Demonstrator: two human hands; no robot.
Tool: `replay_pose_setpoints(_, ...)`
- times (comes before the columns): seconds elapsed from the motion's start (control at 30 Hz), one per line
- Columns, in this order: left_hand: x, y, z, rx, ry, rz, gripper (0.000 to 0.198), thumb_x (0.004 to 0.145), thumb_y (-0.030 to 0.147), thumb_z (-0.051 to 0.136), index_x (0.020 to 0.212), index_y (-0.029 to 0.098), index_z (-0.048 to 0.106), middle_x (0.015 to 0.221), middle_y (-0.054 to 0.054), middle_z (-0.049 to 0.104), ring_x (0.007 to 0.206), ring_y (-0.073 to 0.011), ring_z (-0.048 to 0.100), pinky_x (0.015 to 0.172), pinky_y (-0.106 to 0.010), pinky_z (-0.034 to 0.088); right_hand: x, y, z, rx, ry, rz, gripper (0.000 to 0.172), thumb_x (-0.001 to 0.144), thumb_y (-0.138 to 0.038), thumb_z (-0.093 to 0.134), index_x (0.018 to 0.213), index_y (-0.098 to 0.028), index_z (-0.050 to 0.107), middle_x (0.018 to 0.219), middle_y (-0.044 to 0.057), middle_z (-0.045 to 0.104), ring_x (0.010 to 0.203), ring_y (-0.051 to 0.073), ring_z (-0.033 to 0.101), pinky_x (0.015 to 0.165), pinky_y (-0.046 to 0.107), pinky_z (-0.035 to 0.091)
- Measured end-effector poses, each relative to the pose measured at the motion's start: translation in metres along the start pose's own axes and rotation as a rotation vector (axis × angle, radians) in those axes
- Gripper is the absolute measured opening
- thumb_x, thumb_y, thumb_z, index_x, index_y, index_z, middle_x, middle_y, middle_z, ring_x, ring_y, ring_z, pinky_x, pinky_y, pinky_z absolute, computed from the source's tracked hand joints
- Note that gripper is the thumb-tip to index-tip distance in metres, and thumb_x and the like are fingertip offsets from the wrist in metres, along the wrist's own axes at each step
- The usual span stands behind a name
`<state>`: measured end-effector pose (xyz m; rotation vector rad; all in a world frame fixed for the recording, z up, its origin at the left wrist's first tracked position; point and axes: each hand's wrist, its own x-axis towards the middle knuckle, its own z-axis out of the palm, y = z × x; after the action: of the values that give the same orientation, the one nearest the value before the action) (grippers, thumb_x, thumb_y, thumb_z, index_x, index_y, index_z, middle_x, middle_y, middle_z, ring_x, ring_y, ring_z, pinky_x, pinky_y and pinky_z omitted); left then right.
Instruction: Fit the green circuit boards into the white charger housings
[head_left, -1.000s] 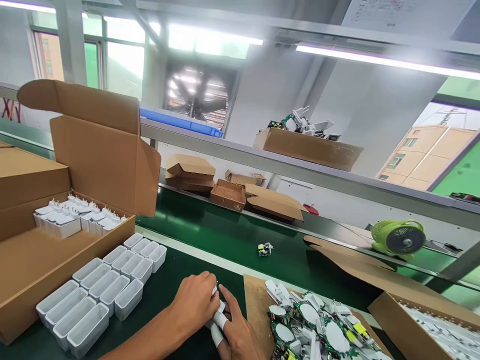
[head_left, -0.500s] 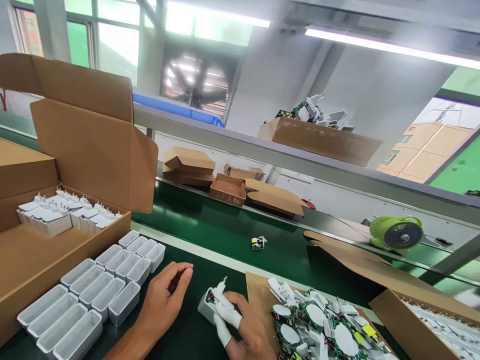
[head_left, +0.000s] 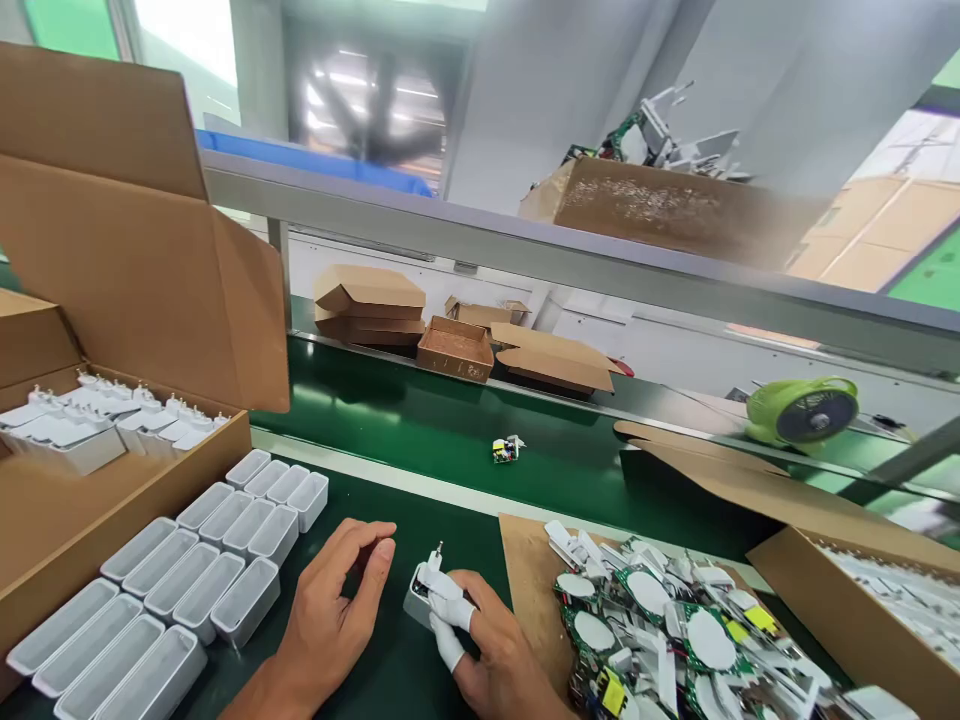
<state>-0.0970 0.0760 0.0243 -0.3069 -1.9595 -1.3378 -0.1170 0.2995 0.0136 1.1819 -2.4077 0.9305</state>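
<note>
My right hand (head_left: 487, 640), with white finger covers on its thumb and a finger, grips a white plug adapter (head_left: 418, 604). A metal pin sticks up from its top, and dark inner parts show at the adapter's open end. To the left, my left hand (head_left: 337, 600) hovers with curved fingers, thumb and forefinger slightly apart, nothing between them. Beside it stand rows of open white plastic cases (head_left: 247, 600), hollow side up. Right of my right hand lies a heap of circuit boards with white parts (head_left: 652, 620) on a cardboard sheet (head_left: 525, 560).
At left stands an open carton (head_left: 150, 440) with white plug adapters inside. A lone circuit board (head_left: 508, 449) lies on the green belt (head_left: 390, 420). Another carton (head_left: 847, 590) and a green fan (head_left: 802, 410) are at right. A metal shelf (head_left: 465, 230) crosses above.
The camera view has tipped downward and shifted a little. My right hand still holds the adapter, now more upright. My left hand's thumb and forefinger have parted slightly.
</note>
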Motion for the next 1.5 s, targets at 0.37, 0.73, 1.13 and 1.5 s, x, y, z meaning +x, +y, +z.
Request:
replay_pose_setpoints(0.37,-0.028,-0.025,0.014,0.125,-0.493,-0.051,0.039,0.103,0.029,0.059,0.142,0.03,0.056,0.137,-0.008,0.069,0.11,-0.0227,0.075,0.093,-0.034,0.066,-0.031,0.025,0.03,-0.052,0.135,0.069,0.052,0.101,-0.014,0.063,0.151,-0.028,0.052,0.151,0.015,0.057,0.124,0.025,0.071,0.109,0.036,0.059)
replay_pose_setpoints(0.73,-0.035,-0.037,0.017,-0.003,-0.594,-0.415,0.022,0.096,0.03,0.063,0.117,0.029,0.056,0.113,-0.003,0.075,0.088,-0.0201,0.077,0.086,-0.036,0.065,-0.019,0.005,0.019,0.1,-0.001,0.191,0.055,0.097,-0.012,0.065,0.148,-0.032,0.059,0.147,0.01,0.061,0.122,0.023,0.071,0.111,0.033,0.057)
replay_pose_setpoints(1.13,-0.053,-0.021,0.035,-0.068,-0.445,-0.059,0.086,0.096,0.016,0.068,0.166,0.036,0.02,0.154,-0.014,0.056,0.138,-0.0317,0.061,0.114,-0.052,0.054,-0.002,-0.006,0.024,1.357,0.255,0.791,0.038,0.088,-0.048,0.075,0.107,-0.015,0.078,0.097,0.012,0.078,0.089,0.028,0.074,0.082,0.044,0.064)
replay_pose_setpoints(1.5,-0.054,-0.023,0.037,-0.037,-0.39,-0.061,0.088,0.098,0.02,0.067,0.167,0.035,0.014,0.15,-0.013,0.06,0.131,-0.0292,0.064,0.11,-0.05,0.056,0.001,-0.01,0.028,1.463,0.202,0.826,0.035,0.089,-0.046,0.068,0.101,-0.014,0.077,0.101,0.012,0.079,0.092,0.027,0.075,0.095,0.045,0.06)
